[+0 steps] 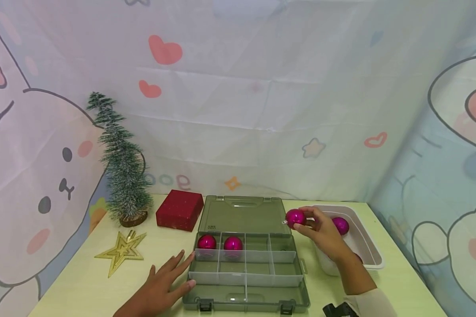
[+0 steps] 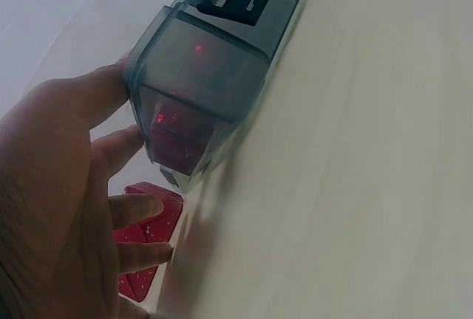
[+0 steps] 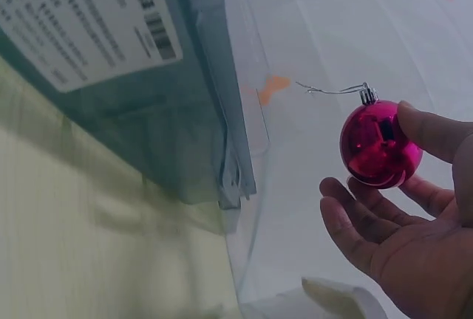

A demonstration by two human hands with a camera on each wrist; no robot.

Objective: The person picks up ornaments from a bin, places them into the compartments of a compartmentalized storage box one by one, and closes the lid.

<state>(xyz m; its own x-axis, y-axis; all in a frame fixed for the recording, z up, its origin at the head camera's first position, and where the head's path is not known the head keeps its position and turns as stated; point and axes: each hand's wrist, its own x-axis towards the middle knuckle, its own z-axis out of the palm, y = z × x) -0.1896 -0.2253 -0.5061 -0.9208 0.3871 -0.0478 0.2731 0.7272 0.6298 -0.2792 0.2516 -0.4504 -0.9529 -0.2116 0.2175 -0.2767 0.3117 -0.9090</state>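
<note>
Between the thumb and fingers of my right hand (image 1: 321, 231) is a shiny magenta Christmas ball (image 1: 295, 218), its silver cap and wire loop (image 3: 332, 90) pointing left in the head view. That hand is raised near the white bin's left rim. An organizer box (image 1: 246, 277) of smoky green plastic lies with its lid (image 1: 243, 215) folded back. Two magenta balls, one (image 1: 207, 242) in the back left compartment and another (image 1: 233, 245) beside it, sit in its back row. With fingers spread, my left hand (image 1: 162, 281) touches the box's left edge.
The white bin (image 1: 374, 255) on the right holds another magenta ball (image 1: 340, 226), with part of one more hidden behind my right wrist. Back left stand a small artificial tree (image 1: 124, 171) and a red box (image 1: 180, 210). A gold star (image 1: 121, 252) lies in front of the tree.
</note>
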